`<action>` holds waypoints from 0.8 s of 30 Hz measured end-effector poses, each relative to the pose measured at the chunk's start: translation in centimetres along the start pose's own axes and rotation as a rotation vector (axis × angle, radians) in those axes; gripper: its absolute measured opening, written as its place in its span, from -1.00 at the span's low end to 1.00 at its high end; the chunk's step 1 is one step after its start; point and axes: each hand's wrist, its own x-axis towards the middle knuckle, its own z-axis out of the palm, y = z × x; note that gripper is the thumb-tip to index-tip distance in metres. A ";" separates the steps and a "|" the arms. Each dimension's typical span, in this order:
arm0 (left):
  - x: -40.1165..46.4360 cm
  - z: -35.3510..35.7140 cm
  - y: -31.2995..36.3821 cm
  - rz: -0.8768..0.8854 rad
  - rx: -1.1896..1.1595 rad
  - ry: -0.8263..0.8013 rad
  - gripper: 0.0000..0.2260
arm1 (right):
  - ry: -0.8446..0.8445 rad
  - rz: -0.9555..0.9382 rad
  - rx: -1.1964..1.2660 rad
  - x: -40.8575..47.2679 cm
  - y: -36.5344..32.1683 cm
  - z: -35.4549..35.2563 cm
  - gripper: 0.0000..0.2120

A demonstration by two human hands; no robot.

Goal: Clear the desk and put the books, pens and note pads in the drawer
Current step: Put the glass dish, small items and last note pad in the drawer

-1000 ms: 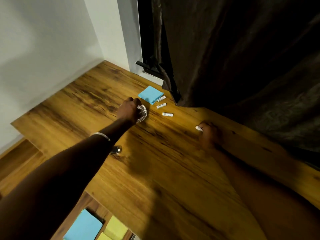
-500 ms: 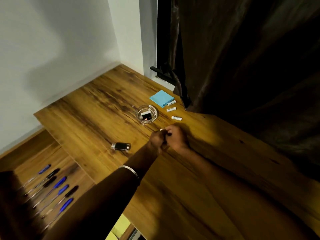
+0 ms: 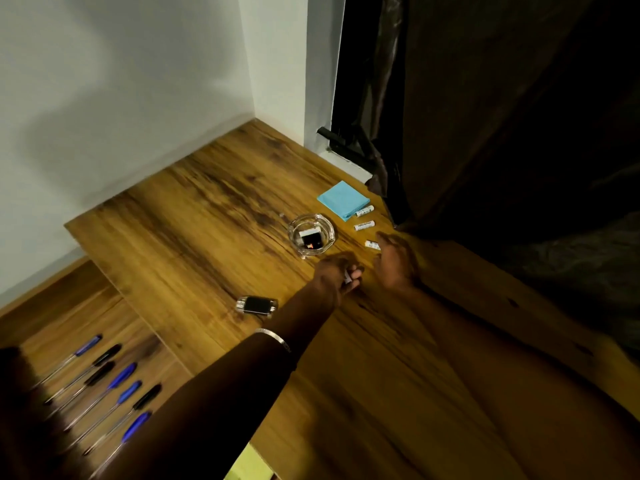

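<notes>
Whereas both hands met 0.5 s ago, left hand [image 3: 337, 277] now pinches a small white item [image 3: 347, 278]; right hand [image 3: 394, 263], fingers spread, reaches a white tube [image 3: 372, 244].

A white wall [image 3: 121, 81] is meeting the wooden desk [image 3: 207, 209] at a corner. A dark curtain [image 3: 502, 116] is hanging at the right, draping onto the desk edge. Dim, warm light is falling across the wood grain.

a glass ashtray [image 3: 311, 236] sits near three small white tubes [image 3: 364, 225], a dark curtain [image 3: 485, 116] behind
</notes>
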 end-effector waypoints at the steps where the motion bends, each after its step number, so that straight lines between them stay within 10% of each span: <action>1: 0.3 0.0 0.0 -0.006 -0.006 -0.003 -0.80 | 0.005 -0.011 -0.008 0.3 0.0 0.5 -0.51; 11: 1.9 0.0 0.8 -0.010 -0.050 0.047 -0.91 | -0.023 -0.003 0.742 0.0 -2.0 1.8 -0.87; 18: 2.8 -0.1 1.4 0.006 -0.133 0.094 -0.83 | -0.083 -0.099 0.773 0.3 -2.5 1.2 -0.91; 24: 2.5 -0.3 1.2 -0.020 -0.091 0.018 -0.82 | 0.199 -0.070 0.467 3.7 -1.5 1.5 -0.71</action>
